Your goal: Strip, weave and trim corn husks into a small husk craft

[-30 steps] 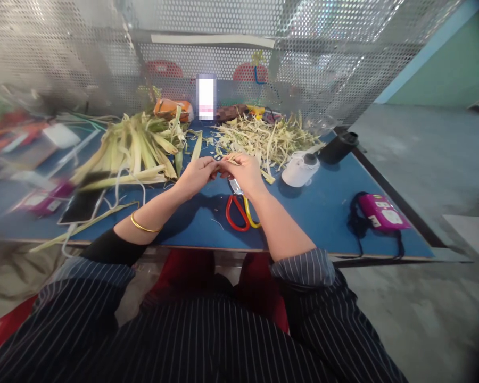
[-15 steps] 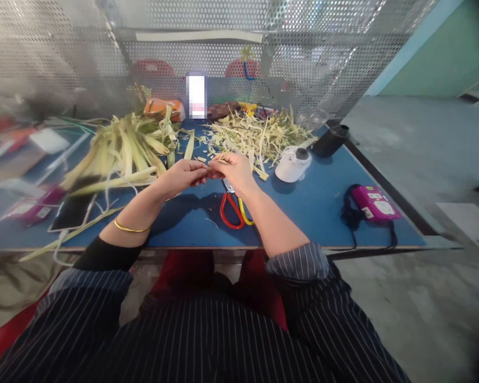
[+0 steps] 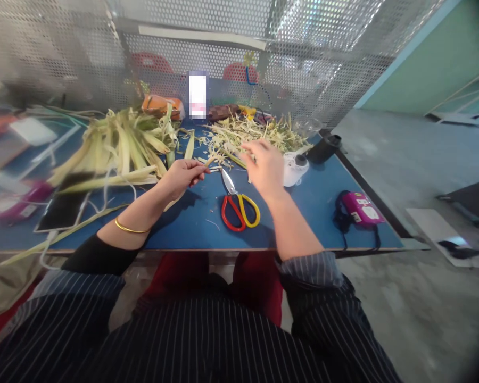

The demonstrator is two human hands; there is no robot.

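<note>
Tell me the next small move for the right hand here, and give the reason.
I'd probably lower the right hand slightly and pinch one strand from the pile of shreds. Its fingers look spread and empty, right by the pile's near edge, while the left hand already pinches a thin strip.

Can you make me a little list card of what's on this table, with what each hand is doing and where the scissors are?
Left hand: pinching a pale strip
Right hand: fingers spread, nothing seen in it, a bit blurry
Scissors: flat on the table between the arms, one red handle, one yellow
Table: blue
Left pile: long pale leaves
Right pile: thin shreds
Right side: white roll, black tube, purple box
</note>
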